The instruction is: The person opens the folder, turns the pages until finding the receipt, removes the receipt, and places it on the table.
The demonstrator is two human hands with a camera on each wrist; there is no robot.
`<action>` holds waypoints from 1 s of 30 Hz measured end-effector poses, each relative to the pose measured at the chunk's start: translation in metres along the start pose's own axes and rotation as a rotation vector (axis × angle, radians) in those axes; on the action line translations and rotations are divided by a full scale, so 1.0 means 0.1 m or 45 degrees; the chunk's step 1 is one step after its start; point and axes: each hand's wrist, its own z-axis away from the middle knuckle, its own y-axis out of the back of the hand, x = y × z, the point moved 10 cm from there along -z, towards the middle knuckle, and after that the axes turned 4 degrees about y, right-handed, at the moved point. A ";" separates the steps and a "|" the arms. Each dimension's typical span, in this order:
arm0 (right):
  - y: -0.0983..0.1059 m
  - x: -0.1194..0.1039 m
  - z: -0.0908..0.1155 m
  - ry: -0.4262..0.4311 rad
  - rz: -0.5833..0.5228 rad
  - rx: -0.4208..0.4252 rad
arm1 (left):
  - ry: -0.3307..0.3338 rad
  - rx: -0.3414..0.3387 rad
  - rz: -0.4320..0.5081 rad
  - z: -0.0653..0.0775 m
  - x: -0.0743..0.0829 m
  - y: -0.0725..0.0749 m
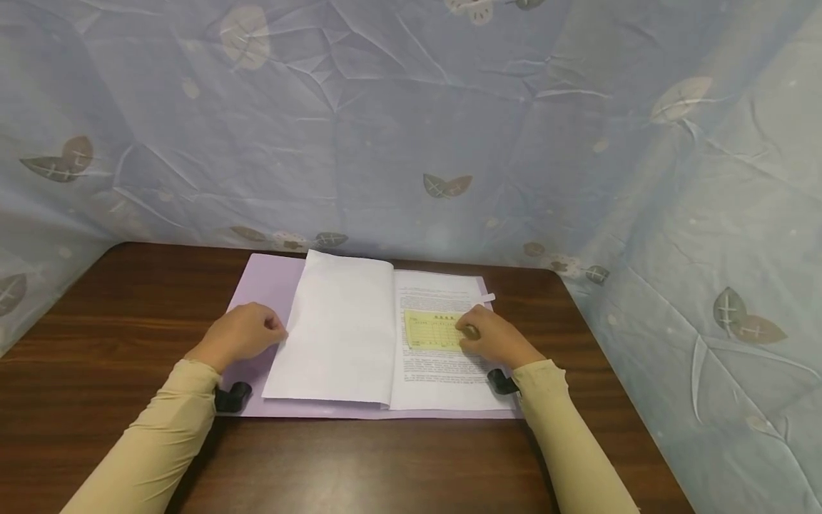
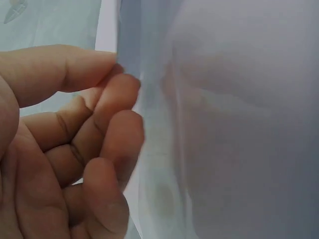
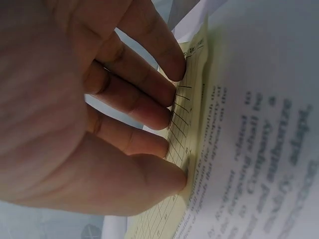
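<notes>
A light purple folder lies spread on the table, with a blank white page turned partly to the left. Thumb and index finger of my left hand pinch that page's left edge; the left wrist view shows a glossy, see-through sleeve there. On the right lies a printed sheet. Across it is a yellow slip with a ruled grid. My right hand rests on the slip's right end. In the right wrist view its bent fingers and thumb touch the slip's face.
Dark brown wood of the table surrounds the folder. A white tab sticks out past the folder's right edge. Behind and to the right hangs a pale blue curtain with a leaf pattern, close against the table's edges.
</notes>
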 end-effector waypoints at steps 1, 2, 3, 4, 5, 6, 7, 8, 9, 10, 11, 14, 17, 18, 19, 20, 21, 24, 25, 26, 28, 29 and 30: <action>0.00 0.01 0.00 0.000 -0.002 0.004 | 0.002 -0.009 -0.005 -0.01 0.00 -0.02; 0.00 0.02 -0.01 -0.001 -0.003 0.006 | 0.003 -0.015 -0.010 -0.01 0.00 -0.03; 0.00 0.02 -0.01 -0.001 -0.003 0.007 | 0.005 -0.020 -0.014 -0.01 0.00 -0.04; 0.00 0.03 -0.01 0.003 -0.002 0.008 | 0.008 -0.024 -0.017 -0.01 -0.01 -0.05; 0.00 0.03 -0.01 0.000 -0.002 0.007 | 0.008 -0.024 -0.020 -0.02 -0.01 -0.05; 0.00 0.04 -0.01 -0.004 -0.002 0.005 | 0.006 -0.024 -0.024 -0.02 -0.02 -0.06; 0.00 0.04 -0.01 -0.003 0.001 0.004 | 0.005 -0.025 -0.025 -0.02 -0.02 -0.07; 0.00 0.04 -0.01 -0.002 0.005 0.002 | 0.002 -0.025 -0.025 -0.02 -0.02 -0.08; 0.00 0.04 -0.01 -0.005 0.005 0.001 | 0.000 -0.023 -0.024 -0.02 -0.02 -0.09; 0.00 0.04 -0.01 -0.010 0.005 0.001 | -0.004 -0.018 -0.024 -0.02 -0.03 -0.10; 0.00 0.04 -0.01 -0.017 0.005 0.000 | -0.008 -0.013 -0.023 -0.03 -0.03 -0.12; 0.00 0.05 0.00 -0.031 0.003 0.001 | -0.017 0.006 -0.013 -0.04 -0.04 -0.15; 0.00 0.04 -0.01 -0.027 0.019 0.007 | -0.041 0.023 0.001 -0.06 -0.03 -0.18; 0.01 0.04 -0.02 -0.022 0.024 0.010 | -0.065 0.030 -0.005 -0.06 -0.02 -0.18; 0.01 0.03 -0.02 -0.019 0.028 0.011 | -0.095 0.037 -0.018 -0.06 0.01 -0.19; 0.00 0.03 -0.03 -0.017 0.032 0.010 | -0.132 0.045 -0.034 -0.06 0.04 -0.19; 0.00 0.03 -0.03 -0.014 0.036 0.011 | -0.174 0.050 -0.052 -0.06 0.08 -0.20; 0.00 0.04 -0.02 -0.029 0.034 0.009 | -0.301 0.049 -0.092 -0.04 0.20 -0.23; -0.01 0.04 -0.02 -0.035 0.030 0.009 | -0.330 0.039 -0.090 -0.04 0.23 -0.25; -0.01 0.05 -0.02 -0.037 0.029 0.011 | -0.348 0.022 -0.080 -0.04 0.25 -0.27; -0.01 0.04 -0.01 -0.041 0.024 0.016 | -0.361 -0.020 -0.070 -0.03 0.27 -0.32; 0.00 0.04 -0.01 -0.039 0.025 0.020 | -0.353 -0.043 -0.061 -0.04 0.27 -0.34; 0.00 0.05 -0.01 -0.040 0.024 0.021 | -0.341 -0.065 -0.058 -0.04 0.27 -0.36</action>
